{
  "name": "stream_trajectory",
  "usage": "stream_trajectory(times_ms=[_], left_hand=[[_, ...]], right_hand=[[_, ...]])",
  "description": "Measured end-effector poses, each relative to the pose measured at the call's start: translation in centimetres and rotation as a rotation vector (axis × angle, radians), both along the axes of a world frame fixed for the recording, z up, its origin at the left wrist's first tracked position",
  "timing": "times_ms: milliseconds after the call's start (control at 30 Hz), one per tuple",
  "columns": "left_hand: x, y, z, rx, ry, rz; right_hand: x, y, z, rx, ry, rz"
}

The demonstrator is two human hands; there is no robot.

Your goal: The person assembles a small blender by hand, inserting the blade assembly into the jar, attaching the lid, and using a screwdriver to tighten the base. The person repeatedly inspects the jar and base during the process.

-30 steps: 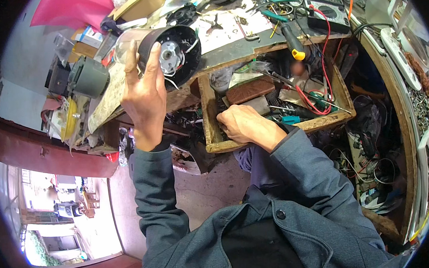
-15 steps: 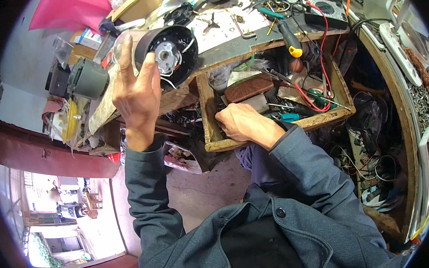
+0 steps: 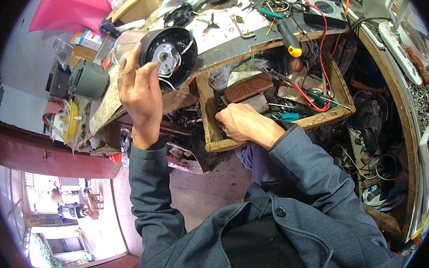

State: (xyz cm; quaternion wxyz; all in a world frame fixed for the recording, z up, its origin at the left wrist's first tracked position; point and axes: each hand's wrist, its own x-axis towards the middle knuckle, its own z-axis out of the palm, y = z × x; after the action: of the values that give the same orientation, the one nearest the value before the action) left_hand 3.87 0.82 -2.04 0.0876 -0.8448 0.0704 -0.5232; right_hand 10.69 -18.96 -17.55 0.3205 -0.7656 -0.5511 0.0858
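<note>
A dark round appliance housing lies on its side on the bench, its open end showing a metal disc and loose white wires. My left hand is raised in front of it, fingers stretched out and apart, the tips at the housing's near side. Whether they press on it I cannot tell. My right hand reaches into the left part of a wooden drawer, fingers curled together. Its fingertips are partly hidden, and I cannot make out what they hold. Beside it lies a reddish-brown block.
A yellow-and-black screwdriver juts over the bench edge above the drawer. Red leads run from a multimeter down into the drawer. A hex key lies on white paper. Left of the housing stands a grey-green container.
My left hand has drawn slightly down and its fingers have come closer together beside the housing. My right hand has stayed in the same place in the drawer.
</note>
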Motion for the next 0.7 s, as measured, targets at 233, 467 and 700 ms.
stream_trajectory(times_ms=[233, 467, 700], left_hand=[[-0.9, -0.2, 0.4, 0.049, 0.016, -0.049], [-3.3, -2.3, 1.1, 0.019, -0.056, -0.09], [-7.7, -0.4, -0.9, -0.215, 0.056, 0.199]], right_hand=[[0.0, 0.0, 0.2, -0.018, 0.002, 0.006], [0.1, -0.1, -0.2, -0.026, 0.032, -0.019], [-0.2, -0.1, 0.5, -0.023, 0.019, -0.014]])
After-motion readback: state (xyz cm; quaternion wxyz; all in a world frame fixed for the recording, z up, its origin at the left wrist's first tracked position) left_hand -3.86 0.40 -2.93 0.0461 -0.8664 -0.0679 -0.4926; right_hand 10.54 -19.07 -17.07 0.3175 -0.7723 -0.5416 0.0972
